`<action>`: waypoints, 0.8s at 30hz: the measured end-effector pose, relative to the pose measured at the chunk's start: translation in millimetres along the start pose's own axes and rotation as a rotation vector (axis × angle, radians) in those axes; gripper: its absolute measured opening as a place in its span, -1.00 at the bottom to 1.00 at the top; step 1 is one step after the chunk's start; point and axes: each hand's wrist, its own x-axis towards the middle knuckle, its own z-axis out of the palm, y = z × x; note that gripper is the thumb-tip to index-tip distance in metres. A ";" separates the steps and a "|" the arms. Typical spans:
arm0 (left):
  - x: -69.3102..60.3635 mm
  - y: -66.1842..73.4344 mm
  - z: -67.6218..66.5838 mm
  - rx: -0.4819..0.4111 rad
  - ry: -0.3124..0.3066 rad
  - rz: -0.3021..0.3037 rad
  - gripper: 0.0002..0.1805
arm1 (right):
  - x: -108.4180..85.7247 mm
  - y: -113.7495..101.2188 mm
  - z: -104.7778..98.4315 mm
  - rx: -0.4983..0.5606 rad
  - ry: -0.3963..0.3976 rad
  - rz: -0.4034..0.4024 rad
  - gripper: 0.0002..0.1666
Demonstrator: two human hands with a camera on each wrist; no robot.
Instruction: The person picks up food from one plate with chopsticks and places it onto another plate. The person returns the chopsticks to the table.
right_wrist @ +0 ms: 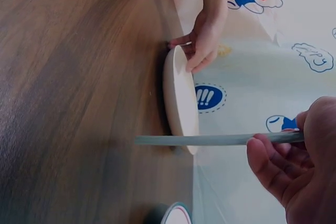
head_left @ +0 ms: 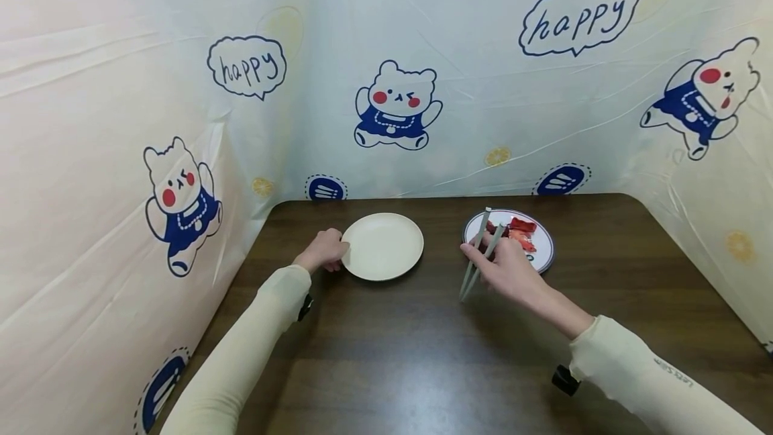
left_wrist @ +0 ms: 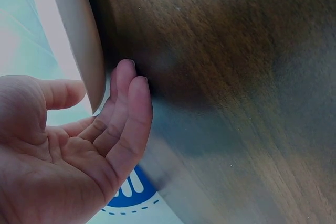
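"Cream plate is sitting on the table; who's holding it?"

"The left hand is pinching its left rim, thumb above."

"And the right hand?"

"It's gripping grey-green chopsticks, their tips nearly meeting, while red food is lying on the blue-rimmed plate near it."

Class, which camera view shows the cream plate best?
The head view: there the cream plate shows almost its whole round top. Left wrist: only part of its rim and side. Right wrist: nearly edge-on, partly behind a chopstick.
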 end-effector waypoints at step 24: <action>0.7 1.2 0.2 0.009 0.001 0.006 -0.70 | -4.0 2.6 12.4 0.011 0.050 -0.061 -0.79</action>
